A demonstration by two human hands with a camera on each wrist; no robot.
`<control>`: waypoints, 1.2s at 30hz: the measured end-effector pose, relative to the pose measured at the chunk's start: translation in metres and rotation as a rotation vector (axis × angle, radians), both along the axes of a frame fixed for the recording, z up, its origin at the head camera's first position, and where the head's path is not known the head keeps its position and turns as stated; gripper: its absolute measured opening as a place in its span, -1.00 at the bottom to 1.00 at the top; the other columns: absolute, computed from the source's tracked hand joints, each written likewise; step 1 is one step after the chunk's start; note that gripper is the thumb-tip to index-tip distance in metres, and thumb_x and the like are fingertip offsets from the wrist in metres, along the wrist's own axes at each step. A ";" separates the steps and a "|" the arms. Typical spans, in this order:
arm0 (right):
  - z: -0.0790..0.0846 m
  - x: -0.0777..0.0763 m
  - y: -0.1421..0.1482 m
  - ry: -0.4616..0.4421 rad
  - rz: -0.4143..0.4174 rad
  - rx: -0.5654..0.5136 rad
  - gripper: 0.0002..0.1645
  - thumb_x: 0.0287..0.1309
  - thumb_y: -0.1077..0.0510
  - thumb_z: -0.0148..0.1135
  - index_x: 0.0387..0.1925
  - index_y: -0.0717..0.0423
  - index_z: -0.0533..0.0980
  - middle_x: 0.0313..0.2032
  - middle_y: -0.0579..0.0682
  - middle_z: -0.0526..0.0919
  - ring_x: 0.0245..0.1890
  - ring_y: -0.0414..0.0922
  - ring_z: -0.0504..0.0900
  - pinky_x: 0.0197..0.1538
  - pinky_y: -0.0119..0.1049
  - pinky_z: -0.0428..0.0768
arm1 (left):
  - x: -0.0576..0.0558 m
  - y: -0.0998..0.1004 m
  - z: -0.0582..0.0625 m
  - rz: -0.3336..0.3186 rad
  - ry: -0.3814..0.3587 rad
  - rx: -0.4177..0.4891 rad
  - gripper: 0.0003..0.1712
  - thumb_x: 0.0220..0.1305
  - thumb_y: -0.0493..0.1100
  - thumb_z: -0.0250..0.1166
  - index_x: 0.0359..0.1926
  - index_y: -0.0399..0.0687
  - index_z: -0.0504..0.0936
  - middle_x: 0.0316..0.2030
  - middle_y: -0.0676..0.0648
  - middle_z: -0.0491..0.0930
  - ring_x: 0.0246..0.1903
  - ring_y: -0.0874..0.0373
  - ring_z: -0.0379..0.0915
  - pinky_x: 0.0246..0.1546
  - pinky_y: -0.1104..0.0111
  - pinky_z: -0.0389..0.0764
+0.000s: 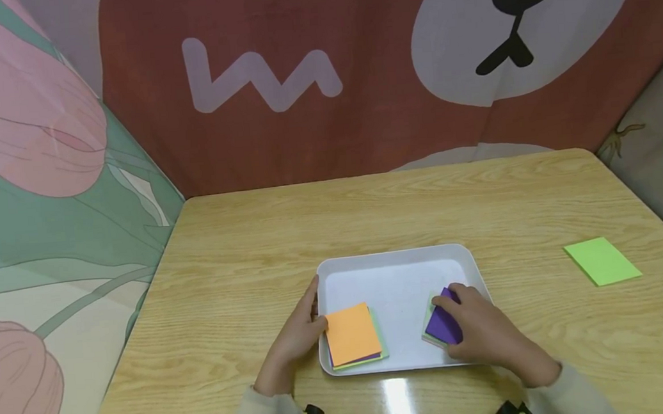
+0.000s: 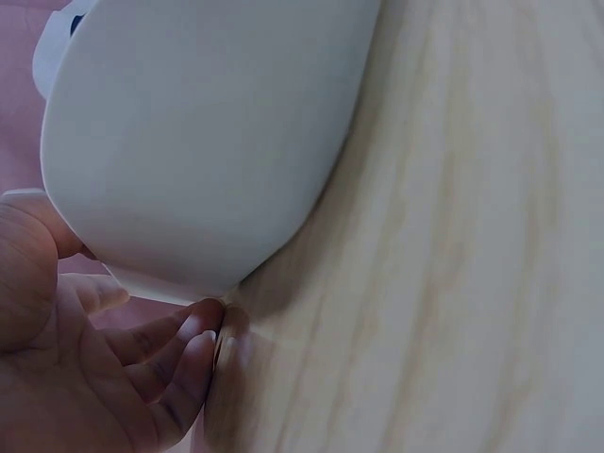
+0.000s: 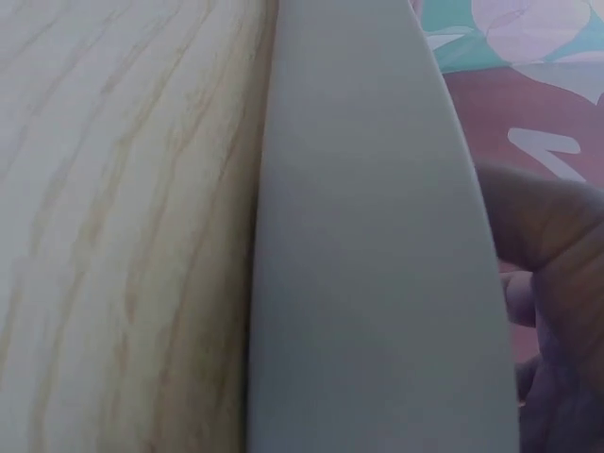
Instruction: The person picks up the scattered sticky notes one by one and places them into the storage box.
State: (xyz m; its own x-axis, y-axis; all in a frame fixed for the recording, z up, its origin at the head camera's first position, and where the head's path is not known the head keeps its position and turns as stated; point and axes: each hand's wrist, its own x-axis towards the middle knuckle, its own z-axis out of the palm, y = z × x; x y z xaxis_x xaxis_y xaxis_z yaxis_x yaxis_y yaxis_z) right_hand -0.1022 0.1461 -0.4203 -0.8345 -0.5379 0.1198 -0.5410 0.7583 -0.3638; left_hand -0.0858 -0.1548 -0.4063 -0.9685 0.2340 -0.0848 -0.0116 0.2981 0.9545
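Observation:
A white tray (image 1: 397, 279) lies on the table. My left hand (image 1: 294, 338) grips its left side, thumb at the rim by an orange sticky note (image 1: 352, 335) that tops a small stack with purple and green edges. In the left wrist view, this hand's fingers (image 2: 184, 354) curl against the bottom edge of the tray's white wall (image 2: 208, 132). Inside the tray's right end, my right hand (image 1: 487, 327) holds a stack of sticky notes (image 1: 443, 324), purple on top and pale green beneath. The tray wall (image 3: 368, 226) hides most of that hand in the right wrist view.
A bright green sticky note (image 1: 603, 261) lies on the wooden table (image 1: 367, 217), right of the tray. Behind the table hangs a brown printed cloth (image 1: 361, 134); a flowered cloth (image 1: 52, 252) borders the left side.

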 end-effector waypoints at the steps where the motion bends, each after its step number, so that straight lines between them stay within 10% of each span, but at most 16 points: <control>1: -0.001 0.000 0.000 -0.009 0.002 -0.002 -0.18 -0.62 0.09 0.35 -0.05 0.17 0.42 -0.08 0.35 0.36 -0.25 0.08 0.35 -0.40 -0.08 0.52 | 0.000 0.000 0.000 0.000 0.000 0.000 -0.14 -0.09 -0.53 -0.10 0.26 -0.36 -0.27 -0.02 -0.43 0.24 -0.23 -0.09 0.26 -0.22 0.16 0.43; 36: -0.005 -0.002 0.000 -0.098 -0.011 -0.006 -0.18 -0.54 0.07 0.34 0.00 0.12 0.40 -0.04 0.36 0.34 -0.18 0.13 0.33 -0.39 -0.01 0.52 | 0.000 0.001 0.001 0.011 -0.008 0.004 -0.14 -0.08 -0.53 -0.09 0.27 -0.33 -0.26 -0.02 -0.42 0.24 -0.20 -0.12 0.24 -0.20 0.14 0.42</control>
State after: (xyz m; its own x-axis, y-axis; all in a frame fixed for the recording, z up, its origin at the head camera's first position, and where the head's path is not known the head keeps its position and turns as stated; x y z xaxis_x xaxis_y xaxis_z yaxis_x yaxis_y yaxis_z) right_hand -0.1037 0.1462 -0.4250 -0.8480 -0.5284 0.0402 -0.4944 0.7615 -0.4192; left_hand -0.0854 -0.1542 -0.4052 -0.9702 0.2241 -0.0917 -0.0223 0.2945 0.9554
